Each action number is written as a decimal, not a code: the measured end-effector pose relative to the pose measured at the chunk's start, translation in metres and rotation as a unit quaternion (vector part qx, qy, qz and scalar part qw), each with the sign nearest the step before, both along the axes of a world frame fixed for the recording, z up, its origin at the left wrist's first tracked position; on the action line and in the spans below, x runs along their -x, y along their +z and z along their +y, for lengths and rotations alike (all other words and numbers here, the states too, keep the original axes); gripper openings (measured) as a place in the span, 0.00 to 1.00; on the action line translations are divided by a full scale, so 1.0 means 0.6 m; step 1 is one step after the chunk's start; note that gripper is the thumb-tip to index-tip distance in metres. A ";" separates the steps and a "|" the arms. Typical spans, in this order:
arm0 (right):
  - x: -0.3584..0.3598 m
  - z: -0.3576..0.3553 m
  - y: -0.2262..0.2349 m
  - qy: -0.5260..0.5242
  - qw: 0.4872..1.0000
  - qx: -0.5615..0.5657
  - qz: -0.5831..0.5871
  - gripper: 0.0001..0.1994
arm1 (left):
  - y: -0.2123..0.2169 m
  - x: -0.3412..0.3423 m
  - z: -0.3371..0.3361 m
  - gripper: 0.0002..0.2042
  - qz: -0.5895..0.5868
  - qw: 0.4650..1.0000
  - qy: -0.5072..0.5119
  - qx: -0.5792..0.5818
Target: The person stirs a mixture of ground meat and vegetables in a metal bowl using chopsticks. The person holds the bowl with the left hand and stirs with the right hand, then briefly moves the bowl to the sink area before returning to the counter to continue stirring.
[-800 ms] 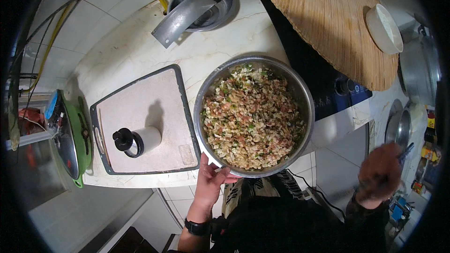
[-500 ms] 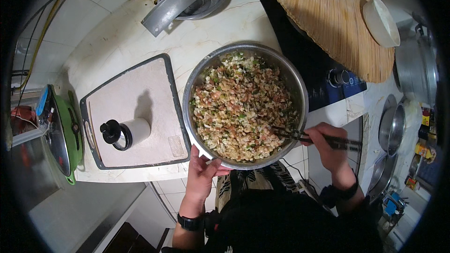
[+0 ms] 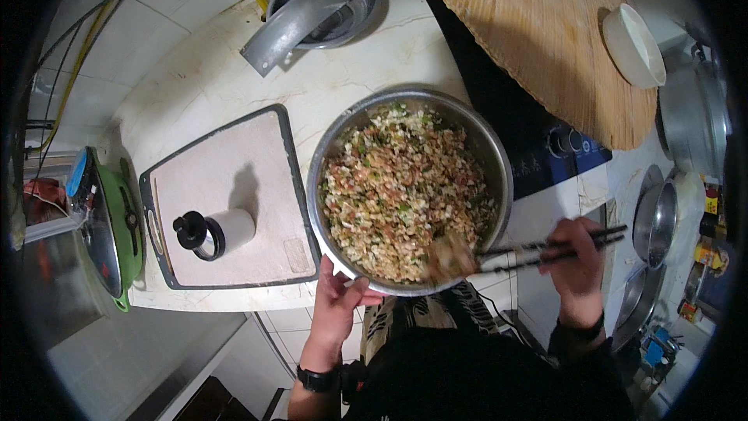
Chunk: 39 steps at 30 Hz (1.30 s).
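Note:
A large steel bowl (image 3: pixel 505 179) stands at the counter's front edge, filled with a chopped, mixed filling (image 3: pixel 405 187) of pale, pinkish and green bits. My left hand (image 3: pixel 340 296) grips the bowl's near left rim, thumb up on the metal and fingers partly hidden beneath. In my right hand (image 3: pixel 575 257) is a pair of dark chopsticks (image 3: pixel 514 256), angled in over the bowl's right rim. Their tips hold a blurred clump of filling near the bowl's near right side.
Left of the bowl lies a cutting board (image 3: pixel 187 179) with a white, black-lidded container (image 3: pixel 234 232) on it. A cleaver (image 3: pixel 292 27) rests across a metal basin (image 3: pixel 351 27) at the back. At right are an induction cooker (image 3: pixel 538 152), a round wooden slatted mat (image 3: pixel 538 39) and a white bowl (image 3: pixel 635 47).
My right hand has drawn slightly right and the chopsticks have lifted a clump of filling toward the near rim. My left hand keeps its grip. The whole view has shifted slightly.

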State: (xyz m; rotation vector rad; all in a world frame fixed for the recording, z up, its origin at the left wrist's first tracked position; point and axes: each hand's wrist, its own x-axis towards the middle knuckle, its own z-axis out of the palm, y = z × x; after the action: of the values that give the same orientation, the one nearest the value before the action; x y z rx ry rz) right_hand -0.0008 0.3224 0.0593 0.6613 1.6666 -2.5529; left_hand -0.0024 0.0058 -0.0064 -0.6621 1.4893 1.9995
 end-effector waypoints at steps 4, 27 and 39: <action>-0.004 0.007 0.040 0.040 0.981 -0.053 0.182 0.08 | 0.002 0.001 -0.001 0.31 -0.005 1.000 0.008 -0.017; 0.093 -0.087 -0.064 0.254 0.798 -0.483 0.256 0.08 | 0.007 0.000 0.015 0.36 0.043 0.998 0.037 0.016; 0.073 -0.116 -0.058 0.359 0.693 -0.534 0.324 0.08 | 0.009 -0.003 0.020 0.41 0.070 0.995 0.065 -0.011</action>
State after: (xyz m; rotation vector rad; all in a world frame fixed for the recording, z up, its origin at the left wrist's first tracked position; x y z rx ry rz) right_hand -0.0448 0.2528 0.0243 -0.9472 2.7618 -1.0789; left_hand -0.0006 0.0176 -0.0009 -0.6354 1.5382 2.1969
